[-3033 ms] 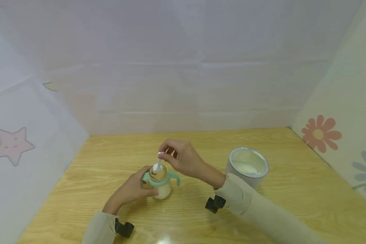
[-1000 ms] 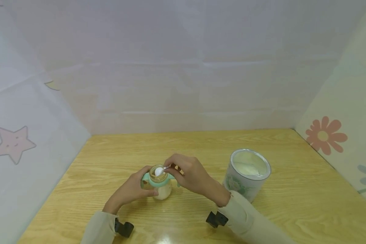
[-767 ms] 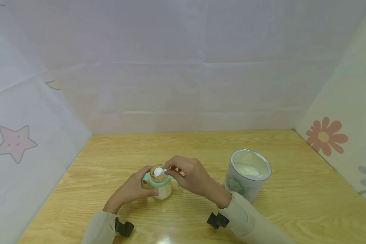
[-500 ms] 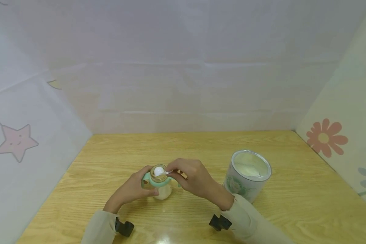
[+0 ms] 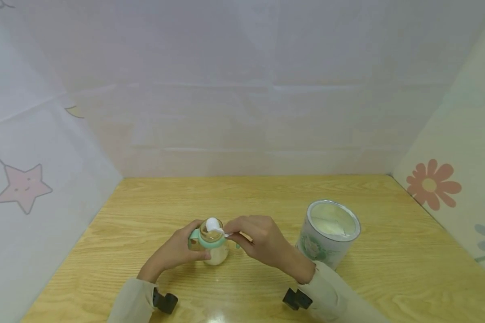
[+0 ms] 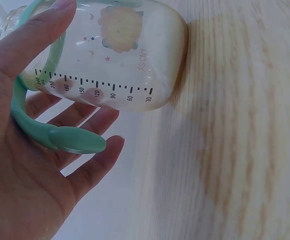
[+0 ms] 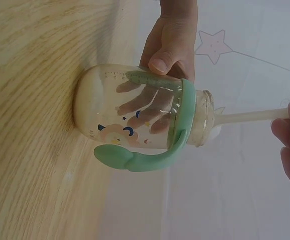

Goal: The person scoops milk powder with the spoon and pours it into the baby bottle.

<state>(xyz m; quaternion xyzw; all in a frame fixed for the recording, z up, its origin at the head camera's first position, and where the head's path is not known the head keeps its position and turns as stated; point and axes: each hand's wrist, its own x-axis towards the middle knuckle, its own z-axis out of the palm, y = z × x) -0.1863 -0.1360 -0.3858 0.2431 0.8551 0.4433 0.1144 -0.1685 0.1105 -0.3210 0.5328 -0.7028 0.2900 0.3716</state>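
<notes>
A clear baby bottle (image 5: 217,255) with a mint-green collar and two handles stands upright on the wooden table, its mouth uncovered. My left hand (image 5: 175,249) holds it round the side, thumb in front and fingers behind the glass in the right wrist view. Pale powder (image 7: 89,102) lies in the bottom of the bottle. Between thumb and fingers, my right hand (image 5: 262,237) pinches the handle of a white measuring scoop (image 5: 213,225). The scoop's bowl is at the bottle's mouth, its underside facing up in the head view. Green handle (image 6: 74,139) passes in front of my left palm.
An open tin (image 5: 327,235) of pale powder, white with a green floral print, stands to the right, beyond my right forearm. Printed fabric walls (image 5: 242,130) enclose the table (image 5: 178,193) at the back and sides.
My right hand has come down and to the right from above the bottle, turning the scoop's handle from upright to slanted and its bowl over. The left hand stays round the bottle.
</notes>
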